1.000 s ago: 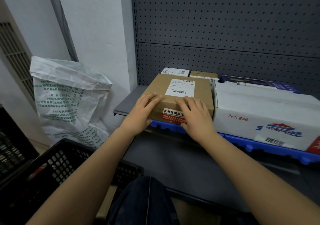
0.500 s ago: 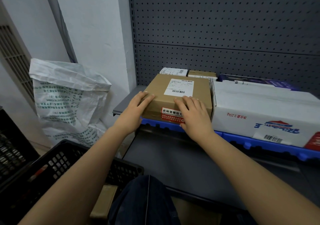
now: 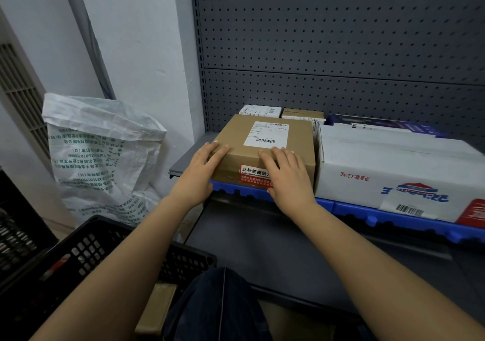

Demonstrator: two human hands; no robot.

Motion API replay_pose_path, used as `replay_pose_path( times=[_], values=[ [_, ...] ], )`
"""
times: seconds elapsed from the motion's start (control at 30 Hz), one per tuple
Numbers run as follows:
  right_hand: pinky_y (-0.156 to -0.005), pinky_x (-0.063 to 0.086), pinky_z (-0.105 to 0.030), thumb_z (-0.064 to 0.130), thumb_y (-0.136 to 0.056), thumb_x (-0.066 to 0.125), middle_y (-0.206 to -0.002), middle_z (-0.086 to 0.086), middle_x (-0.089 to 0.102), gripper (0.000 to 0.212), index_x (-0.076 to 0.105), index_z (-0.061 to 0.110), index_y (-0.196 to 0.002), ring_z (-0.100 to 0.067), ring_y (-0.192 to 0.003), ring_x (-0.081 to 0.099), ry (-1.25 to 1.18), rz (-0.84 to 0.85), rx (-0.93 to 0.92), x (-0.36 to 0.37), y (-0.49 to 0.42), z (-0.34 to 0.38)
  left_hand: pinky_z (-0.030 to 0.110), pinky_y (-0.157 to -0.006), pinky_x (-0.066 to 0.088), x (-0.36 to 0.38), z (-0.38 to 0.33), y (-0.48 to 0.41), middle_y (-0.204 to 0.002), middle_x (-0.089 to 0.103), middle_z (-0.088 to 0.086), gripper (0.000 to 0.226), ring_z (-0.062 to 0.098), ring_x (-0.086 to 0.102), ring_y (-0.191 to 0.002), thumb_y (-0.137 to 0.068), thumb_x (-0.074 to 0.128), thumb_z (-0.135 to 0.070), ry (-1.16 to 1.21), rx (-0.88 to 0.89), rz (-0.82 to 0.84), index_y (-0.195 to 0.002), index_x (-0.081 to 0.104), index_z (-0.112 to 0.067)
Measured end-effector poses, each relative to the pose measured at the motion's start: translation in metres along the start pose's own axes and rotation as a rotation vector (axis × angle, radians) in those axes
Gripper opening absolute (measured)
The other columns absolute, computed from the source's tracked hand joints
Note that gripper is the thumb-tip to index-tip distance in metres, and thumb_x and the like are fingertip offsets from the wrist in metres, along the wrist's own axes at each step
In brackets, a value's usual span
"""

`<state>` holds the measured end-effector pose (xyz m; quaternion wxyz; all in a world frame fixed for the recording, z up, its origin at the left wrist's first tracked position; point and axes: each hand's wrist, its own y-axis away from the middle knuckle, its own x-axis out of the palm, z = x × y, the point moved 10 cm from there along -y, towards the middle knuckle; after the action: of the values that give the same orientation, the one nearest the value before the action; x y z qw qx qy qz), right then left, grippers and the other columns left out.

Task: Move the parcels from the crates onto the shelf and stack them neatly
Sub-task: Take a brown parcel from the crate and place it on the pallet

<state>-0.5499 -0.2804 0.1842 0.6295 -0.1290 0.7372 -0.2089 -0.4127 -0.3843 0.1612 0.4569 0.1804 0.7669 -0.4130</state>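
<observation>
Head view: left hand (image 3: 199, 175) and right hand (image 3: 287, 176), grip flat and uncurled, press the brown parcel (image 3: 237, 136).

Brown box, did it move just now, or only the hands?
Mostly the left hand: it slid left, off the top of the brown box to its near left corner. Nothing was gripped or let go. The right hand stays flat on the box's front edge, and the box stays on the shelf beside the white box.
</observation>
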Motion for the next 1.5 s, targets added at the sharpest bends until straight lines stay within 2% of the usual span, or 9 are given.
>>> replay_pose_path(
  times=[0.5,0.67,1.13,1.23,1.33,1.43,1.5],
  values=[
    [-0.115,0.016,-0.043,0.015,-0.072,0.078,-0.145,-0.011,0.036,0.084,0.031,0.019,-0.141,-0.031,-0.135,0.030,0.010,-0.025,0.007,0.0026,0.0006,0.0006,0.049,-0.111,0.033,0.0002,-0.0036,0.0035,-0.155,0.014,0.004,0.097,0.028,0.012,-0.144,-0.071,0.069,0.004,0.006,-0.056,-0.045,-0.147,0.020,-0.028],
    [-0.115,0.017,-0.043,0.014,-0.071,0.078,-0.145,-0.012,0.037,0.083,0.032,0.019,-0.140,-0.032,-0.134,0.031,0.003,-0.032,0.005,0.0027,0.0010,0.0007,0.051,-0.110,0.033,0.0014,-0.0018,0.0035,-0.155,0.014,0.003,0.099,0.028,0.014,-0.143,-0.070,0.073,-0.003,-0.026,-0.052,-0.031,-0.147,0.017,-0.032],
    [-0.113,0.022,-0.045,0.016,-0.064,0.083,-0.140,-0.014,0.042,0.087,0.037,0.018,-0.138,-0.034,-0.130,0.037,-0.009,-0.062,0.006,0.0038,0.0003,0.0024,0.043,-0.104,0.041,0.0028,0.0007,0.0039,-0.156,0.008,-0.003,0.100,0.027,0.025,-0.138,-0.070,0.073,-0.001,-0.004,-0.105,-0.030,-0.145,0.017,-0.035],
    [-0.113,0.022,-0.045,0.017,-0.066,0.083,-0.140,-0.013,0.041,0.087,0.035,0.019,-0.139,-0.033,-0.131,0.036,-0.016,-0.066,-0.001,0.0036,0.0001,0.0020,0.042,-0.096,0.047,0.0028,-0.0018,0.0035,-0.155,0.006,-0.005,0.099,0.028,0.031,-0.135,-0.070,0.072,0.000,0.015,-0.118,-0.027,-0.144,0.016,-0.036],
    [-0.113,0.022,-0.045,0.017,-0.065,0.083,-0.141,-0.013,0.041,0.088,0.034,0.019,-0.139,-0.033,-0.131,0.035,-0.016,-0.065,0.000,0.0041,-0.0005,0.0022,0.036,-0.079,0.053,0.0035,-0.0042,0.0029,-0.154,0.003,-0.007,0.099,0.029,0.046,-0.121,-0.070,0.071,0.001,0.025,-0.117,-0.018,-0.142,0.015,-0.036],
    [-0.114,0.018,-0.044,0.018,-0.069,0.081,-0.144,-0.013,0.037,0.088,0.031,0.020,-0.142,-0.033,-0.134,0.031,-0.018,-0.048,-0.006,0.0036,-0.0003,0.0022,0.031,-0.065,0.049,0.0057,-0.0050,0.0013,-0.153,0.001,-0.007,0.099,0.029,0.053,-0.106,-0.068,0.070,0.002,0.047,-0.121,-0.014,-0.141,0.015,-0.037],
    [-0.116,0.012,-0.043,0.019,-0.075,0.077,-0.148,-0.012,0.032,0.086,0.027,0.020,-0.145,-0.031,-0.138,0.026,-0.043,-0.026,-0.015,0.0015,-0.0006,0.0016,0.031,-0.064,0.047,0.0077,-0.0061,-0.0002,-0.153,0.000,-0.006,0.098,0.030,0.054,-0.105,-0.068,0.070,0.001,0.057,-0.126,-0.015,-0.140,0.016,-0.037]
  ],
)
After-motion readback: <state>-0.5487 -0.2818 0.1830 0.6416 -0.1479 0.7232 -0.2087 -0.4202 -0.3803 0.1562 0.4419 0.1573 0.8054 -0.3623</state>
